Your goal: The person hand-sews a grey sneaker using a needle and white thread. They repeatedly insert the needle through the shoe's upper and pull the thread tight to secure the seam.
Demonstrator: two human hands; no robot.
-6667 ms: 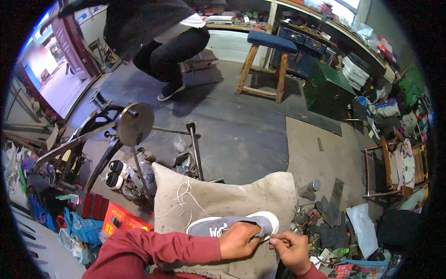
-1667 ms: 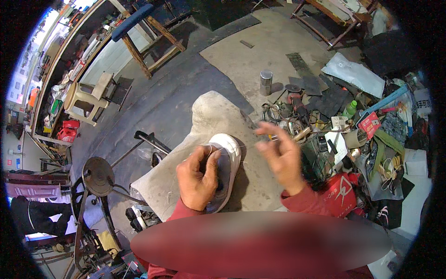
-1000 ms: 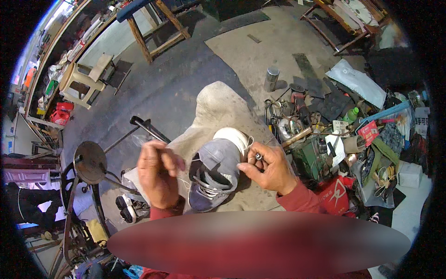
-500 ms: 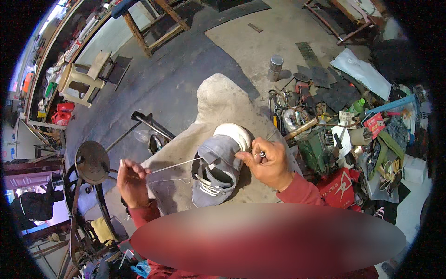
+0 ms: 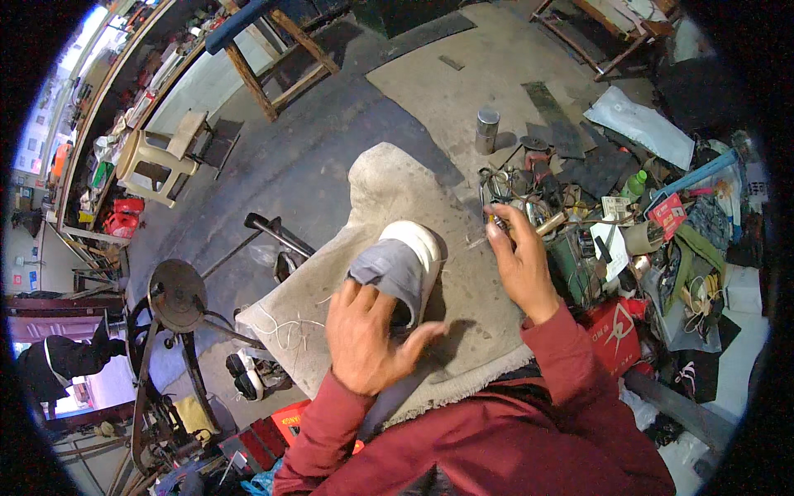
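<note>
A grey shoe (image 5: 389,269) with a white sole (image 5: 413,238) lies on a worn beige cloth (image 5: 463,306) across my lap. My left hand (image 5: 364,339) reaches into the shoe's opening; its fingertips are hidden inside, while the thumb sticks out to the right, apart from the shoe. To the right of the shoe, off its surface, my right hand (image 5: 525,264) pinches a small metal-ended awl (image 5: 498,220) between thumb and fingers. Loose white thread (image 5: 289,326) lies in loops on the cloth, left of my left hand.
Tools and scraps crowd the floor at right, with a metal canister (image 5: 487,131) and a red box (image 5: 612,335) among them. A hand-cranked machine's round wheel (image 5: 176,295) stands at left. Farther off are a beige plastic stool (image 5: 153,165) and a wooden-legged bench (image 5: 277,62).
My left hand has let go of the taut thread and moved right into the shoe. The thread now lies slack. My right hand has drawn away from the sole, rightward and up, with the awl.
</note>
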